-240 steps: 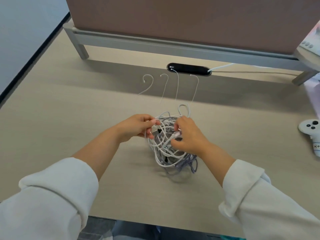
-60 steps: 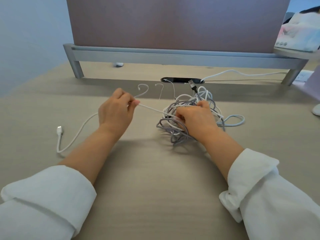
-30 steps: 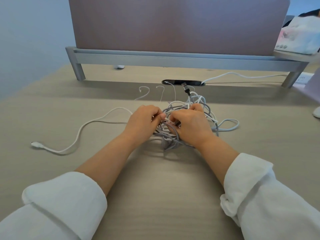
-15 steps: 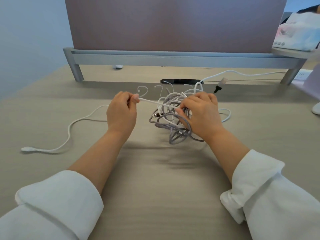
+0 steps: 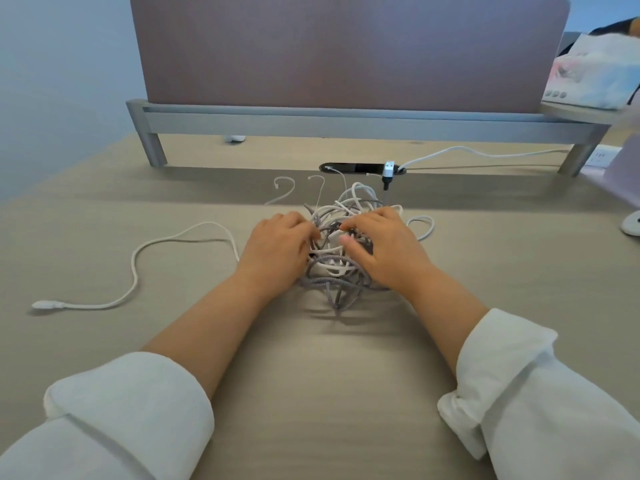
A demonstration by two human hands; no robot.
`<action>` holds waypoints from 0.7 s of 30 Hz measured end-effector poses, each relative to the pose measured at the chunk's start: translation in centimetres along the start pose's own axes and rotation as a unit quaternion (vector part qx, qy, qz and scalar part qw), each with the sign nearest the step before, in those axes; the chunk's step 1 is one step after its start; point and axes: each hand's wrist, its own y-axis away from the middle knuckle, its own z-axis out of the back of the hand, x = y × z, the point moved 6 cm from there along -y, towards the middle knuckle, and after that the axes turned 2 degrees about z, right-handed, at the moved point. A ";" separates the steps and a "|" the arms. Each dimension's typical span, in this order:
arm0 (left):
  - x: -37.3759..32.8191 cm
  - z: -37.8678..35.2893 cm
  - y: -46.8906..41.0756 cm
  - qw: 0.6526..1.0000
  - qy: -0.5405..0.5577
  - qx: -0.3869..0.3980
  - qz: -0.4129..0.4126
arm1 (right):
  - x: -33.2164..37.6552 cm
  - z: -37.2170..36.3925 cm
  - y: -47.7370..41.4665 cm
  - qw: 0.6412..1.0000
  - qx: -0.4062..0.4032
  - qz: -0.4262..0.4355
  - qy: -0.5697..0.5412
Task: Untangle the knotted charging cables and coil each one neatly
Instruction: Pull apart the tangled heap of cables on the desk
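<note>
A knot of white and grey braided charging cables [image 5: 332,282] lies on the beige desk [image 5: 311,375], a little beyond its middle. My left hand [image 5: 277,251] is at the knot's left side, fingertips curled into the strands and pinching a white cable. My right hand [image 5: 384,247] lies over the knot's right side, fingers and thumb curled round several strands. One freed length of white cable [image 5: 138,251] trails left from under my left hand, ending in a plug [image 5: 45,304]. A silver USB plug [image 5: 388,169] sticks up behind the knot.
A black cable slot [image 5: 346,167] sits in the desk behind the knot, with thin hooked white wires [image 5: 284,188] and another white lead [image 5: 467,152] coming from it. A brown divider panel on a grey metal frame [image 5: 311,121] closes the back. A white device [image 5: 632,223] lies at the right edge.
My left hand, which was pulling the white cable taut to the left, has come back to the knot. The freed cable has gone slack on the desk. My right hand has settled lower on the knot.
</note>
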 end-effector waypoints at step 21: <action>-3.1 -0.2 0.7 0.987 0.096 0.065 -0.115 | -0.2 1.5 -0.4 0.995 -0.076 -0.059 -0.015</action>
